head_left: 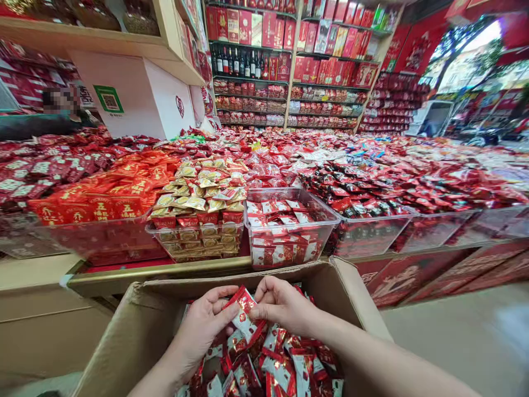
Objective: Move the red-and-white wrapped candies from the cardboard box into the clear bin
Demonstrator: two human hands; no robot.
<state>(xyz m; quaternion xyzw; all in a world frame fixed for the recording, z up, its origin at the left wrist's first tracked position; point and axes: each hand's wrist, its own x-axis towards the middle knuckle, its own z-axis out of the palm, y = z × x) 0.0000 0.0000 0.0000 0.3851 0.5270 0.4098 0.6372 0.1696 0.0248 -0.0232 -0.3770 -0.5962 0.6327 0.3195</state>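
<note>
Between my two hands, over an open cardboard box (355, 298), is a red and white candy packet (247, 318). My left hand (206, 322) pinches its left side with thumb and fingers. On the packet's right side, my right hand (285, 306) grips with the thumb in front and fingers curled. Many loose packets of the same look (281, 369) lie in the box below the hands. Just beyond the box, a clear plastic bin (330, 220) holds similar packets stacked in rows.
Left of that bin stands a clear bin of gold durian packets (206, 187), then orange-red packets (119, 193). Dark red packets (363, 193) fill bins to the right. Shelves (291, 66) with boxes and bottles rise behind. A person (61, 107) is at the far left.
</note>
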